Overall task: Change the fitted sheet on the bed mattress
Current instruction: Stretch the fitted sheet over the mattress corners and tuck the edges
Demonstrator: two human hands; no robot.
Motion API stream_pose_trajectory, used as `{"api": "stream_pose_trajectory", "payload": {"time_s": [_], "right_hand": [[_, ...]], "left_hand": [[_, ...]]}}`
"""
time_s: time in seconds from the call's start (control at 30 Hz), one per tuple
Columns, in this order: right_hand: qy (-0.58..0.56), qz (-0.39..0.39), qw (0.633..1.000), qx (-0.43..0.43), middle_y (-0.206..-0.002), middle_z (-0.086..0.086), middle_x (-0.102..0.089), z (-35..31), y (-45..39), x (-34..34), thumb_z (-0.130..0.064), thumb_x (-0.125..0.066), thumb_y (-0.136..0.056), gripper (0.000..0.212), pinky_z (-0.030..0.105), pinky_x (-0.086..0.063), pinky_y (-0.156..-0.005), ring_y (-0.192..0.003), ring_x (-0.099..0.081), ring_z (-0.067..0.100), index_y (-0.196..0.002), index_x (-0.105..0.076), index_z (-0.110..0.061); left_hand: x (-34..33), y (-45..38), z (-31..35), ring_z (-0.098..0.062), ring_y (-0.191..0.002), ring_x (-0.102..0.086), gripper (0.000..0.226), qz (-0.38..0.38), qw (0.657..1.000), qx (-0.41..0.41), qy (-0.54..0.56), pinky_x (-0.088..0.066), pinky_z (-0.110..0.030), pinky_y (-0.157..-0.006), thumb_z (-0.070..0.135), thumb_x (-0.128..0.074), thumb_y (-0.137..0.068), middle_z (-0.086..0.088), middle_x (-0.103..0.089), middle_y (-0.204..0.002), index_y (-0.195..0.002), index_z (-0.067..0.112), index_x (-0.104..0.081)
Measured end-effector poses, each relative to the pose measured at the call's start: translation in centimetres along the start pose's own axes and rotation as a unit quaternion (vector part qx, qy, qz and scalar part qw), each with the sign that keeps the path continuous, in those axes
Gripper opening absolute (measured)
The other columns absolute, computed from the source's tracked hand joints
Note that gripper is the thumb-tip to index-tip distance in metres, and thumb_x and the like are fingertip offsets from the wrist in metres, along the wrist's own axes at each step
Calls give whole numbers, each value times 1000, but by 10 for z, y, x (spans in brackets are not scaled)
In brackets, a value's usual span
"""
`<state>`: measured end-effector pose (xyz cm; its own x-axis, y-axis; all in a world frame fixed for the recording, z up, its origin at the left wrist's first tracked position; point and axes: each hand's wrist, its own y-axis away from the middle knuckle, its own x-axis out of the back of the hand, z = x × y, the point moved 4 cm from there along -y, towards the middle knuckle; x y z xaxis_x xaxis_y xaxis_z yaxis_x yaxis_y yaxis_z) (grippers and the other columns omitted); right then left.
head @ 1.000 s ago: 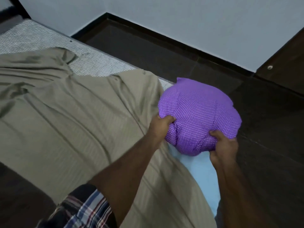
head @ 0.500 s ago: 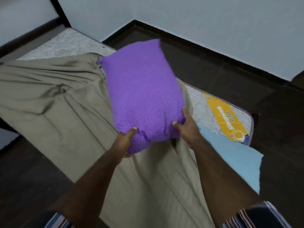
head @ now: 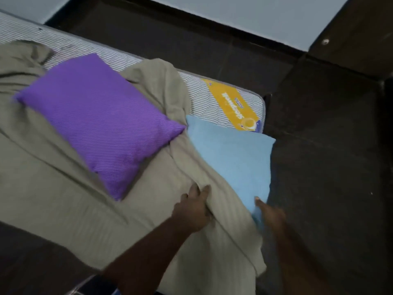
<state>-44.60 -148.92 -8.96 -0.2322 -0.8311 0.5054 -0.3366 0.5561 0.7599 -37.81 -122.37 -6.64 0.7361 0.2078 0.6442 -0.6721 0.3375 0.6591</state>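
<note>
**Bed, sheet loosened, two pillows on top**

While the olive fitted sheet (head: 70, 194) lay rumpled and pulled back from the far corner, the striped mattress (head: 192, 88) was bare there, its yellow label (head: 234, 105) exposed.

- Purple pillow (head: 100, 122): lay flat on the bunched sheet, left of centre, one corner pointing toward the blue pillow.
- Blue pillow (head: 236, 158): lay at the mattress's right edge, its left side partly under a fold of the sheet, its near corner just beside the right hand.
- Left hand (head: 191, 209): rested on the sheet near the bed's near edge, fingers (head: 202, 191) curled into a fold of the fabric.
- Right hand (head: 270, 213): blurred, at the near corner of the blue pillow; whether its fingers gripped it could not be told.
- Dark floor (head: 329, 177): lay right of the bed.
</note>
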Motion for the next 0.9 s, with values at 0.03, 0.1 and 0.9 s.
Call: {"api": "stream_pose_trajectory", "payload": {"time_s": [0.03, 0.1, 0.9], "right_hand": [[-46, -96, 994, -28, -87, 8, -71, 11, 6, -6, -51, -73, -85, 40, 36, -54, -69, -74, -67, 23, -91, -70, -11], [-145, -188, 971, -23, -85, 3, -75, 17, 13, -14, -45, -77, -82, 34, 33, -56, -63, -71, -71, 18, -98, -76, -16], [-346, 158, 869, 315, -73, -4, -65, -47, 115, 180, 0, -69, -77, 25, 33, -52, -68, -70, -61, 15, -66, -66, -22]], "left_hand": [[-6, 3, 10, -35, -136, -36, 91, 33, 998, 0, -51, -41, -47, -105, 46, -58, -87, -7, -3, -165, -157, 43, 1], [-6, 9, 28, -35, -134, -37, 91, 87, 988, -29, -124, -42, -48, -101, 39, -61, -89, -6, 2, -166, -154, 50, 2], [-27, 97, 113, -32, -115, -60, 30, 65, 986, -147, -32, -43, -34, -94, 25, -59, -94, -15, -69, -119, -120, 14, -68]]}}
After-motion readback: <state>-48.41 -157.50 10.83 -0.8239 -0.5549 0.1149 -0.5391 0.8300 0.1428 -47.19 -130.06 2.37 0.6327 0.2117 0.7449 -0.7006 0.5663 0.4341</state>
